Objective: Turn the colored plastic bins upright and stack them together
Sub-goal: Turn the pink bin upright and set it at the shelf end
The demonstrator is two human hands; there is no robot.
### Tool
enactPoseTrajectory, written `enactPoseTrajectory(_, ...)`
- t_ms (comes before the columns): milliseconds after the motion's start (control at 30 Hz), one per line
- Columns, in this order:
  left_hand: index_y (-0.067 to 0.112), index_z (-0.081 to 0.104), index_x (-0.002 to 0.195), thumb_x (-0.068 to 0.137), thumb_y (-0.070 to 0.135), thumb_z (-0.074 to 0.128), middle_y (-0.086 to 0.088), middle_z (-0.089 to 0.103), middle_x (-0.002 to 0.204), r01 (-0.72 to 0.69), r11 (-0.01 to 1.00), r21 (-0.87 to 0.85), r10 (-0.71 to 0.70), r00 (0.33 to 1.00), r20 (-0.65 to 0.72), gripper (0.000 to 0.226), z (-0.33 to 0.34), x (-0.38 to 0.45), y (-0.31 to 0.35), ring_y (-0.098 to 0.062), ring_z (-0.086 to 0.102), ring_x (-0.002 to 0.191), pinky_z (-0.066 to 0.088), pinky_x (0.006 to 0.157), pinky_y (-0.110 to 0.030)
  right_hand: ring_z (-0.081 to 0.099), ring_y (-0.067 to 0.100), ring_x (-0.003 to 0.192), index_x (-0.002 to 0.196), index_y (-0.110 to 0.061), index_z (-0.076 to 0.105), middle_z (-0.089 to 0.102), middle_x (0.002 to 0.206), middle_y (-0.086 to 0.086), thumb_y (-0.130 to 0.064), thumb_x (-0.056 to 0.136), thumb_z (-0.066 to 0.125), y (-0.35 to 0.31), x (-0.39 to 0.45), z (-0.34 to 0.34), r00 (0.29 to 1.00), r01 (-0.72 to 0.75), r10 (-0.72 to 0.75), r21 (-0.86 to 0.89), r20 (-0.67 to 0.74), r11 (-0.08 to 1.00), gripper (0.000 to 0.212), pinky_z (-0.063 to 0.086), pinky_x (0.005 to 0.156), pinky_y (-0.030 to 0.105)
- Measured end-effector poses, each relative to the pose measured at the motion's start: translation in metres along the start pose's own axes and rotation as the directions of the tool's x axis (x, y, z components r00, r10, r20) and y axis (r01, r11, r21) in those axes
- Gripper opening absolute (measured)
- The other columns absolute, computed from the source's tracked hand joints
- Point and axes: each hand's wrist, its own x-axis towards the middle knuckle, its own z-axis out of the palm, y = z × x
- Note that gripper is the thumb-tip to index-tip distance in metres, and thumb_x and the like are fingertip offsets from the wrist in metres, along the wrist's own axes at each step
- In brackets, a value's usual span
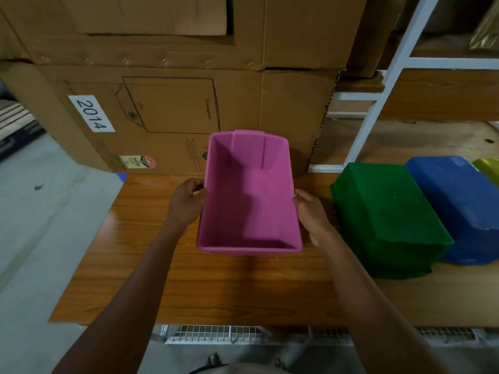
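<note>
A pink plastic bin (248, 195) is upright with its open side facing me, over the middle of the wooden table (216, 287). My left hand (186, 203) grips its left rim and my right hand (310, 211) grips its right rim. To the right, a green bin (388, 217) lies upside down on the table. A blue bin (459, 206) sits upside down beside it. A yellow-green bin (488, 168) shows only partly at the right edge.
Large cardboard boxes (167, 112) are stacked right behind the pink bin. A white metal shelf frame (378, 103) stands at the back right. A wire grid (243, 333) runs below the table's near edge. Grey floor (40, 211) lies to the left.
</note>
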Motion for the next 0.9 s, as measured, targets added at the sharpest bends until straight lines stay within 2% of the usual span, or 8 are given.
enactPoseTrajectory(67, 0.018, 0.074, 0.107, 0.094, 0.017, 0.059, 0.005, 0.074, 0.105, -0.014, 1.000, -0.018, 0.013, 0.999, -0.052, 0.020, -0.010, -0.002, -0.005, -0.012, 0.068, 0.092, 0.048, 0.071, -0.028, 0.064, 0.009, 0.104, 0.144, -0.029, 0.055, 0.066, 0.130, -0.007, -0.035, 0.104, 0.057, -0.006, -0.006, 0.008, 1.000, 0.013, -0.013, 0.035, 0.002, 0.999, 0.041, 0.049, 0.069, 0.026)
enactPoseTrajectory(167, 0.015, 0.073, 0.110, 0.098, 0.011, 0.060, 0.009, 0.071, 0.104, -0.055, 0.997, -0.053, 0.049, 0.993, -0.105, 0.019, -0.030, -0.005, -0.013, -0.007, 0.066, 0.093, 0.051, 0.076, -0.027, 0.063, 0.012, 0.110, 0.143, -0.028, 0.058, 0.066, 0.130, -0.007, -0.036, 0.104, 0.055, -0.011, -0.010, 0.028, 1.000, 0.021, -0.022, 0.090, 0.011, 0.996, 0.039, 0.045, 0.068, 0.025)
enactPoseTrajectory(400, 0.030, 0.077, 0.103, 0.099, 0.011, 0.058, -0.001, 0.074, 0.086, -0.059, 0.988, -0.140, 0.054, 0.998, -0.037, 0.027, -0.117, 0.011, -0.056, -0.012, 0.063, 0.067, 0.051, 0.059, -0.031, 0.066, 0.015, 0.111, 0.138, -0.027, 0.063, 0.070, 0.129, -0.006, -0.032, 0.103, 0.057, -0.023, -0.015, 0.125, 1.000, -0.001, 0.003, 0.161, -0.013, 0.987, 0.035, 0.049, 0.069, 0.029)
enactPoseTrajectory(567, 0.041, 0.074, 0.098, 0.101, 0.015, 0.060, 0.015, 0.069, 0.065, -0.012, 0.983, -0.183, 0.010, 1.000, -0.016, 0.029, -0.196, 0.026, -0.092, 0.000, 0.054, 0.051, 0.044, 0.049, -0.018, 0.062, 0.014, 0.111, 0.140, -0.025, 0.060, 0.067, 0.129, -0.006, -0.027, 0.105, 0.053, -0.034, -0.028, 0.216, 1.000, -0.022, 0.024, 0.200, -0.005, 0.980, 0.035, 0.040, 0.067, 0.024)
enactPoseTrajectory(633, 0.038, 0.073, 0.100, 0.102, 0.015, 0.059, 0.016, 0.066, 0.059, 0.036, 0.977, -0.208, -0.040, 0.999, -0.014, 0.027, -0.224, 0.030, -0.108, 0.003, 0.052, 0.048, 0.044, 0.048, -0.016, 0.063, 0.017, 0.116, 0.142, -0.025, 0.058, 0.068, 0.129, -0.004, -0.026, 0.105, 0.053, -0.042, -0.027, 0.248, 0.999, -0.032, 0.033, 0.192, -0.001, 0.981, 0.038, 0.044, 0.070, 0.026)
enactPoseTrajectory(733, 0.029, 0.075, 0.117, 0.102, 0.022, 0.059, 0.010, 0.069, 0.069, 0.112, 0.967, -0.228, -0.121, 0.992, -0.024, 0.023, -0.263, 0.038, -0.127, -0.007, 0.056, 0.058, 0.050, 0.061, -0.025, 0.067, 0.016, 0.112, 0.141, -0.025, 0.062, 0.070, 0.129, -0.004, -0.029, 0.101, 0.058, -0.055, -0.025, 0.292, 1.000, -0.027, 0.027, 0.186, 0.005, 0.982, 0.040, 0.050, 0.077, 0.028)
enactPoseTrajectory(833, 0.034, 0.072, 0.116, 0.103, 0.016, 0.054, -0.003, 0.072, 0.082, 0.175, 0.962, -0.210, -0.185, 0.982, -0.029, 0.029, -0.296, 0.046, -0.144, -0.020, 0.057, 0.068, 0.053, 0.066, -0.036, 0.068, 0.021, 0.115, 0.140, -0.028, 0.061, 0.072, 0.129, -0.003, -0.042, 0.089, 0.061, -0.055, -0.014, 0.328, 0.997, -0.066, 0.056, 0.162, 0.061, 0.985, 0.053, 0.048, 0.076, 0.029)
enactPoseTrajectory(900, 0.031, 0.073, 0.116, 0.100, 0.009, 0.050, -0.004, 0.073, 0.084, 0.205, 0.955, -0.213, -0.214, 0.977, -0.020, 0.036, -0.312, 0.051, -0.153, -0.023, 0.058, 0.071, 0.054, 0.068, -0.037, 0.067, 0.020, 0.115, 0.141, -0.028, 0.060, 0.070, 0.132, -0.002, -0.038, 0.094, 0.059, -0.062, -0.015, 0.350, 0.995, -0.075, 0.067, 0.132, 0.068, 0.988, 0.049, 0.044, 0.072, 0.026)
